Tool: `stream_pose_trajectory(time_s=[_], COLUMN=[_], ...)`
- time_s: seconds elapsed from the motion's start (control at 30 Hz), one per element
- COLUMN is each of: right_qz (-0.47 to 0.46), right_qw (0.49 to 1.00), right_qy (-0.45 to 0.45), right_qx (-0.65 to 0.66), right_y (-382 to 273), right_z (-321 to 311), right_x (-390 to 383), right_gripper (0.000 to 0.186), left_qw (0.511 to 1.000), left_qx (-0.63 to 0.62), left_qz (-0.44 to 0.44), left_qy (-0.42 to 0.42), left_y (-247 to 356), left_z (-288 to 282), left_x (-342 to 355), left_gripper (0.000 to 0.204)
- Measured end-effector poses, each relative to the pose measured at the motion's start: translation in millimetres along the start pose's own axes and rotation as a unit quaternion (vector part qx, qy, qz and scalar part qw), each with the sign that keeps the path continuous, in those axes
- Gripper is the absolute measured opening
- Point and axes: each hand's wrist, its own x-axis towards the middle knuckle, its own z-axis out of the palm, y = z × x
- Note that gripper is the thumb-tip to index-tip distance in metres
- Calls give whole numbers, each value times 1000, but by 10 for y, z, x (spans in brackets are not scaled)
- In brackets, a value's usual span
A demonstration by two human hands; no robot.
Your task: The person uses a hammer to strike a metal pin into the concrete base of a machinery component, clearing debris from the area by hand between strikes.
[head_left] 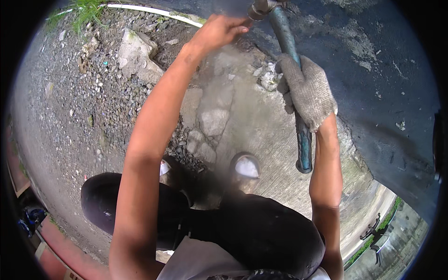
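My right hand (308, 88), in a grey knitted glove, is wrapped round the blue-green handle of a hammer (304, 149). The handle's lower end sticks out below my fist, and the metal hammer head (260, 9) is at the top edge, partly cut off. My bare left hand (221, 33) reaches up to the left of the head, beside the foot of the dark wall (368, 93). Its fingers are closed together, pointing toward the hammer head. Whatever lies between them is too blurred to make out.
Pale broken lumps (269, 78) lie at the wall's base. Left of my arm are gravel (93, 102) and a large rock (136, 57). A white pipe (154, 10) runs along the top. My shoes (246, 167) stand on cracked concrete. A parked two-wheeler (376, 240) is far lower right.
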Motion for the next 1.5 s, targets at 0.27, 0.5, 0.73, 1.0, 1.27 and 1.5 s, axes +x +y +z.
stream_pose_trajectory(time_s=[0.27, 0.5, 0.73, 1.0, 1.27, 1.5], right_qz=[-195, 52, 180, 265, 252, 212], right_qw=[969, 999, 978, 947, 964, 967], right_qy=[145, 3, 21, 43, 41, 28], right_qx=[39, 17, 108, 179, 76, 140], right_y=[54, 166, 1017, 1967, 1821, 1285], right_z=[-18, -36, 228, 445, 547, 352], right_x=[-106, 9, -364, -891, -824, -639], right_gripper=[31, 40, 39, 38, 35, 32], left_qw=[1000, 1000, 977, 971, 923, 970], left_qx=[-10, -16, -102, -58, -285, -192], left_qz=[16, 26, 143, 67, -90, -84], left_qy=[-1, -2, 120, 221, 243, 126], left_y=[-6, -60, -108, -161, -4, -187], left_z=[52, 137, 1023, 1102, 612, 588], left_x=[23, 34, -638, -1363, -79, 216], left_gripper=[30, 29, 26, 32, 45, 41])
